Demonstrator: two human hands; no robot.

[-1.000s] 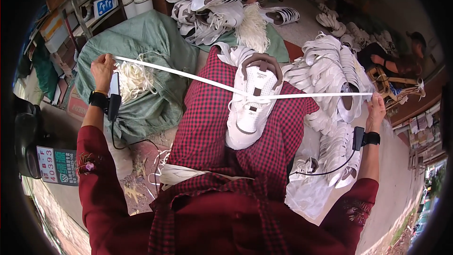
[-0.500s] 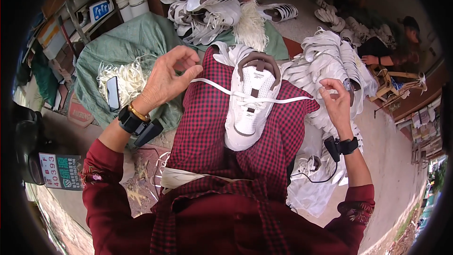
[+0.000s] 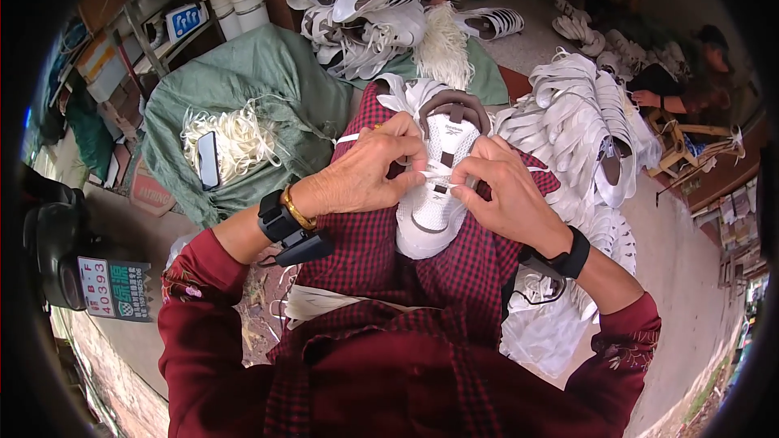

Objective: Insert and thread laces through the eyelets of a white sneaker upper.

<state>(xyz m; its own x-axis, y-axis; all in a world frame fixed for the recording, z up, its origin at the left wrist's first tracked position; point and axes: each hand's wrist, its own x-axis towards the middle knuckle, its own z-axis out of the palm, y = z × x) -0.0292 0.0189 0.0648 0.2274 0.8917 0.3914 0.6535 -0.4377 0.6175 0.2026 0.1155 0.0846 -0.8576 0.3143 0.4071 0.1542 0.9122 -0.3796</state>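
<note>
A white sneaker (image 3: 428, 223) with a brown collar lies on my lap over the red-and-black checked apron (image 3: 345, 251), its toe toward me. A flat white shoelace (image 3: 438, 170) crosses its tongue. My left hand (image 3: 381, 161) pinches the lace at the left side of the tongue. From the other side my right hand (image 3: 503, 186) pinches the lace with thumb and forefinger, close to the left fingertips. One lace end (image 3: 347, 139) sticks out beyond the left hand. The fingers cover part of the eyelets.
Piled white sneakers (image 3: 373, 8) stand ahead, others (image 3: 568, 113) to the right. At left, a green sack (image 3: 235, 65) bears a heap of white laces (image 3: 231, 142) and a phone (image 3: 208, 161). Another bundle of laces (image 3: 446, 45) hangs ahead. Co-workers sit farther off, one by a wooden stool (image 3: 673, 142).
Both hands have come inward from either side of the sneaker to the middle of its tongue. The left, earlier apart from the lace, now pinches it, and so does the right.
</note>
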